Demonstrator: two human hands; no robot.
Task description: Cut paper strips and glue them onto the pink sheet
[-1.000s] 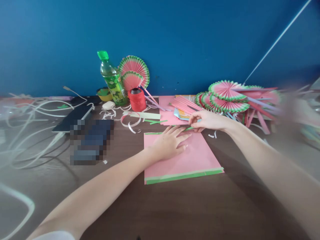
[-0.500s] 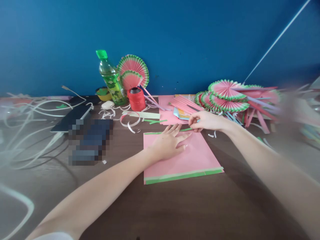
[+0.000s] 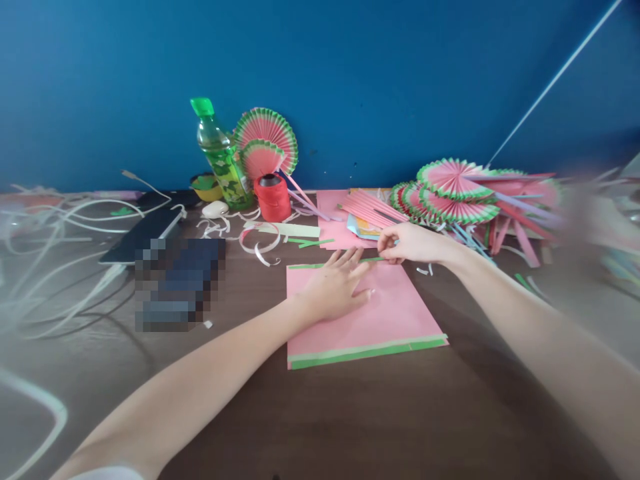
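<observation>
A pink paper sheet (image 3: 390,320) with green strips along its near and far edges lies flat on the dark table. My left hand (image 3: 336,287) rests open on it, fingers stretched flat toward the far edge. My right hand (image 3: 413,241) is at the sheet's far right corner, fingers pinched on the thin green strip (image 3: 373,260) along that edge. Finished pink-and-green paper fans (image 3: 453,193) are piled just beyond my right hand.
Against the blue wall stand a green bottle (image 3: 220,157), a red thread spool (image 3: 273,197) and two upright fans (image 3: 266,143). Folded pink paper (image 3: 373,210) and paper scraps (image 3: 260,243) lie behind the sheet. A phone (image 3: 143,233) and white cables (image 3: 60,267) fill the left.
Almost nothing has moved. My left fingers have shifted slightly toward the sheet's far edge; my right hand keeps its pinch at the corner.
</observation>
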